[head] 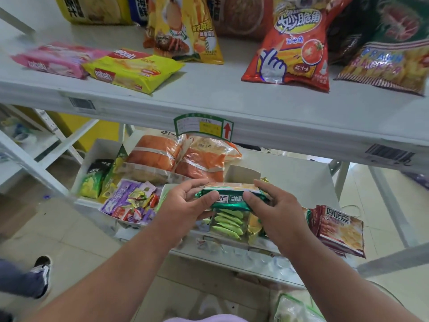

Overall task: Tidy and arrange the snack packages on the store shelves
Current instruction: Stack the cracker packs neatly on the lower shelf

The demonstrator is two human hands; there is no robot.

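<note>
Both hands are gripping 1 glossy green foil biscuit packet [232, 198]: the left hand [185, 205] is curling its fingers round one end, the right hand [276, 210] round the other. It is hovering just above 1 open cardboard box [241, 175] holding light-green wrapped packs [228, 225] on the lower shelf [299, 180].

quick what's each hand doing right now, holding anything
Left hand: grips the left end of the green foil snack packet.
Right hand: grips the right end of the same packet.
</note>
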